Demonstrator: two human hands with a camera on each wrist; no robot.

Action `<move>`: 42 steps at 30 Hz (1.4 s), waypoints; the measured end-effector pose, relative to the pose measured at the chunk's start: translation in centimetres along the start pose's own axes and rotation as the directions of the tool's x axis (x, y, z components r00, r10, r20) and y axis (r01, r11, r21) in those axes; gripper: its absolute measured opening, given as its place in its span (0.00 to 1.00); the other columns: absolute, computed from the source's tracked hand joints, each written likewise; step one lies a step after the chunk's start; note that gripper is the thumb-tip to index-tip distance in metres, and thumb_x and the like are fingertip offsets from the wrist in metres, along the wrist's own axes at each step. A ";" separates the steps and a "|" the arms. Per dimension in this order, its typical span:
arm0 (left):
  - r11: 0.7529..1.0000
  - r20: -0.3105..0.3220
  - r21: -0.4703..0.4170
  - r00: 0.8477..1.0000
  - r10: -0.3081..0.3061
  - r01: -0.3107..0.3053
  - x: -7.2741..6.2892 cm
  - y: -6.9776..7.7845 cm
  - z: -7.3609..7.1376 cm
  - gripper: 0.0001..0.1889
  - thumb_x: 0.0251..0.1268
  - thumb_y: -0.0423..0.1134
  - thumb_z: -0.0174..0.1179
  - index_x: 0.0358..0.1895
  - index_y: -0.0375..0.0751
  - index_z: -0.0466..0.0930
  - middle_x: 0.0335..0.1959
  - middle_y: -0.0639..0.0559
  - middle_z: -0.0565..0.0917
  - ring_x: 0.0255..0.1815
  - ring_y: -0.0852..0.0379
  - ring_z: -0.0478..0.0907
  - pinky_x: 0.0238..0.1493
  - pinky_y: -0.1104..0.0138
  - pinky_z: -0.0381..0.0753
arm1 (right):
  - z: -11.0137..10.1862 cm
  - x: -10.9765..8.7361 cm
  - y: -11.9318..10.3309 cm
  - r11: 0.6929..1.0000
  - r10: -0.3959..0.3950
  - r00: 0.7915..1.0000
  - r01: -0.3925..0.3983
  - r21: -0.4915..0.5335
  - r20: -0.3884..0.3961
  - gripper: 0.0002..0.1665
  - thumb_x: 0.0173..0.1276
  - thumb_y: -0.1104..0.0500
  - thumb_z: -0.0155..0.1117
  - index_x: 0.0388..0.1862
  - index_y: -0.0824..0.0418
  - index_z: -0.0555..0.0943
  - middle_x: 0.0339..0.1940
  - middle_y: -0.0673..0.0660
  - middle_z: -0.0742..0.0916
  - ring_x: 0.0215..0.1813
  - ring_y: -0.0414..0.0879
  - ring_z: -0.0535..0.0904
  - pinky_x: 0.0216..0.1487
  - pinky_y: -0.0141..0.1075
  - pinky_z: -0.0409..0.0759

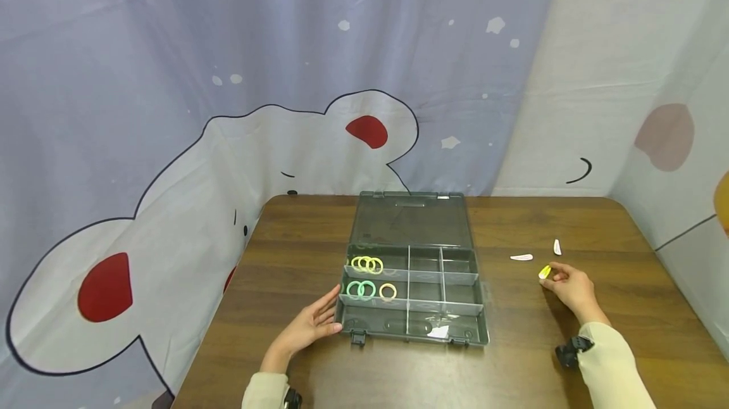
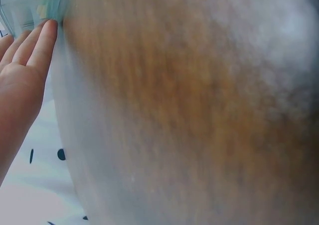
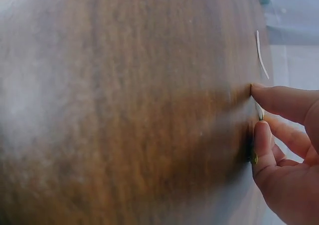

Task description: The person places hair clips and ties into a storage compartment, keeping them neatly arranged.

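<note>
A dark translucent compartment box (image 1: 373, 320) lies with its lid (image 1: 410, 222) laid back. My left hand (image 1: 307, 327) rests its nearly straight fingers against the box's left side, the thumb by the front corner; in the left wrist view, the fingertips (image 2: 51, 24) touch the box wall. At the right, my right hand (image 1: 572, 292) pinches a yellow hair clip (image 1: 545, 271) with a whitish end, low over the table. Fingers partly hide it in the right wrist view. Two pale hair clips (image 1: 521, 257) (image 1: 557, 247) lie just beyond that hand.
Yellow rings (image 1: 367, 263) sit in the box's back left compartment. Green rings (image 1: 361, 289) and a light orange ring (image 1: 388, 292) share the middle left one. The brown wooden table (image 1: 296, 238) ends at a printed curtain (image 1: 319, 149).
</note>
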State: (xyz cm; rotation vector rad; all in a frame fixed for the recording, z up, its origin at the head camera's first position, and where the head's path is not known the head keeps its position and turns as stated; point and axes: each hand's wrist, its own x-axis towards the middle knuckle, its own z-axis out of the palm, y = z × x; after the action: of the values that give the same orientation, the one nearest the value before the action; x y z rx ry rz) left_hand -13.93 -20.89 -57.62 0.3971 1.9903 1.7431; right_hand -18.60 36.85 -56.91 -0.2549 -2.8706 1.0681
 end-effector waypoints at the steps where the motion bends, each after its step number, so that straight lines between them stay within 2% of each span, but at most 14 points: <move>1: 1.000 -0.002 0.000 1.000 -0.001 0.001 0.0 0.0 0.0 0.44 0.63 0.31 0.63 0.78 0.46 0.46 0.76 0.35 0.48 0.72 0.36 0.55 0.67 0.64 0.65 | 0.0 0.0 0.0 1.000 -0.001 1.000 0.001 0.002 -0.007 0.30 0.58 0.61 0.71 0.55 0.77 0.74 0.27 0.58 0.83 0.30 0.44 0.74 0.33 0.36 0.70; 6: 1.000 -0.010 -0.002 1.000 -0.011 0.011 0.1 -0.1 0.0 0.44 0.63 0.31 0.63 0.78 0.49 0.47 0.76 0.38 0.49 0.73 0.38 0.55 0.66 0.67 0.66 | 0.1 0.1 0.0 1.000 -0.020 1.000 0.020 0.007 -0.023 0.26 0.58 0.62 0.71 0.52 0.76 0.76 0.26 0.57 0.83 0.29 0.43 0.73 0.31 0.35 0.69; 9: 1.000 -0.010 -0.004 1.000 -0.014 0.014 0.0 -0.1 0.0 0.45 0.62 0.31 0.64 0.78 0.49 0.47 0.77 0.38 0.49 0.73 0.38 0.55 0.66 0.67 0.66 | -0.1 0.1 -0.2 1.000 -0.017 1.000 0.017 0.014 -0.012 0.28 0.58 0.62 0.70 0.53 0.76 0.75 0.27 0.58 0.82 0.29 0.44 0.73 0.30 0.35 0.69; 15: 1.000 -0.004 0.013 1.000 0.009 -0.009 -0.1 0.0 0.0 0.45 0.62 0.34 0.64 0.78 0.45 0.46 0.76 0.35 0.48 0.72 0.35 0.55 0.66 0.64 0.67 | -0.4 0.3 -0.4 1.000 0.012 1.000 -0.012 0.010 0.024 0.30 0.60 0.59 0.70 0.55 0.77 0.73 0.27 0.58 0.82 0.30 0.45 0.73 0.31 0.35 0.69; 20: 1.000 0.001 0.008 1.000 0.005 -0.005 -0.1 0.1 0.0 0.44 0.62 0.34 0.64 0.77 0.45 0.46 0.76 0.35 0.48 0.72 0.35 0.55 0.67 0.63 0.66 | -0.3 0.4 -0.5 1.000 0.012 1.000 -0.012 0.006 0.008 0.26 0.59 0.61 0.70 0.52 0.76 0.76 0.27 0.57 0.82 0.30 0.47 0.73 0.32 0.36 0.69; 26: 1.000 0.000 0.003 1.000 0.003 -0.003 -0.1 0.1 0.0 0.44 0.63 0.33 0.63 0.77 0.44 0.46 0.76 0.34 0.48 0.72 0.35 0.55 0.66 0.64 0.66 | -0.3 0.5 -0.7 1.000 0.014 1.000 -0.014 0.000 0.009 0.30 0.58 0.61 0.70 0.53 0.79 0.73 0.27 0.58 0.81 0.31 0.49 0.73 0.33 0.38 0.68; 29: 1.000 -0.003 0.004 1.000 -0.003 0.003 -0.1 0.1 0.0 0.44 0.62 0.33 0.64 0.77 0.45 0.46 0.76 0.34 0.48 0.72 0.35 0.55 0.67 0.64 0.66 | -0.3 0.6 -0.7 1.000 -0.002 1.000 0.003 -0.007 0.013 0.28 0.57 0.61 0.71 0.51 0.78 0.76 0.27 0.59 0.80 0.31 0.50 0.72 0.32 0.37 0.68; 38: 1.000 -0.008 0.009 1.000 -0.018 0.018 -0.1 0.2 0.0 0.45 0.61 0.36 0.65 0.78 0.49 0.47 0.76 0.37 0.48 0.73 0.37 0.55 0.67 0.65 0.65 | -0.9 1.5 -0.1 0.999 -0.033 0.994 0.034 -0.010 0.101 0.27 0.58 0.59 0.72 0.49 0.77 0.74 0.29 0.59 0.76 0.31 0.50 0.71 0.30 0.37 0.67; 42: 1.000 -0.005 0.012 1.000 -0.012 0.012 -0.1 0.1 0.0 0.45 0.62 0.35 0.64 0.78 0.47 0.46 0.76 0.36 0.48 0.72 0.36 0.55 0.66 0.65 0.66 | -0.9 1.5 -0.2 0.999 -0.032 0.994 0.033 -0.007 0.102 0.25 0.58 0.59 0.71 0.47 0.77 0.75 0.30 0.60 0.78 0.32 0.50 0.72 0.32 0.37 0.68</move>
State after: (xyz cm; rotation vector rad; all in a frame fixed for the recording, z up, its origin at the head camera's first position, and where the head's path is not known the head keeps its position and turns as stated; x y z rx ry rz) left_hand -13.89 -20.91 -57.48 0.3852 2.0034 1.7270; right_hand -19.97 37.57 -56.12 -0.1580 -2.9587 1.0940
